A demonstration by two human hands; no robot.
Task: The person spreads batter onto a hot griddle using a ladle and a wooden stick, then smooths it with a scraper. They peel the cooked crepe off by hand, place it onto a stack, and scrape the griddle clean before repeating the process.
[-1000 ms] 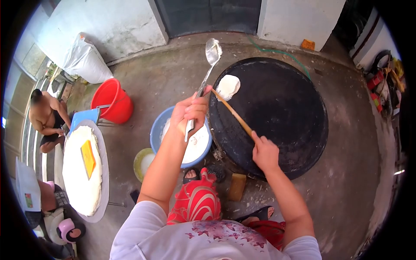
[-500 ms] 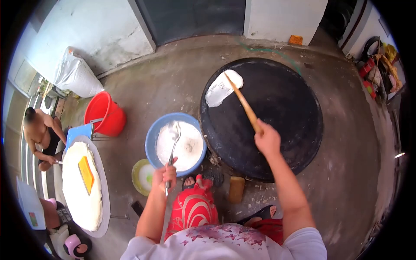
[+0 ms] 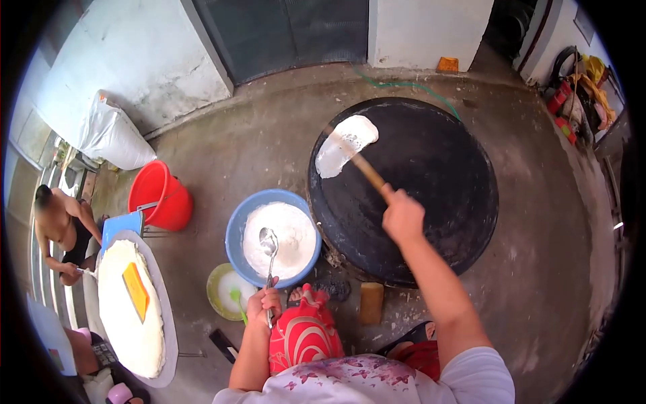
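Observation:
My right hand [image 3: 402, 217] grips a wooden spreader stick [image 3: 363, 168] whose far end lies in a patch of white batter [image 3: 346, 145] on the upper left of a big round black griddle [image 3: 437, 195]. My left hand [image 3: 264, 304] holds the handle of a metal ladle [image 3: 269, 246], low by my knee. The ladle's bowl rests over a blue basin [image 3: 237, 225] filled with white batter, just left of the griddle.
A small green-rimmed bowl [image 3: 219, 286] sits beside the basin. A red bucket [image 3: 160, 195] and a white sack [image 3: 111, 138] stand further left. A tray [image 3: 160, 296] bears stacked flatbreads and a yellow scraper. A person [image 3: 59, 225] crouches at far left. A wooden block [image 3: 371, 301] lies under the griddle's edge.
My left hand swung the ladle from above the griddle down into the blue basin and drew back to my knee. The right hand swept the stick, smearing the batter into a longer patch.

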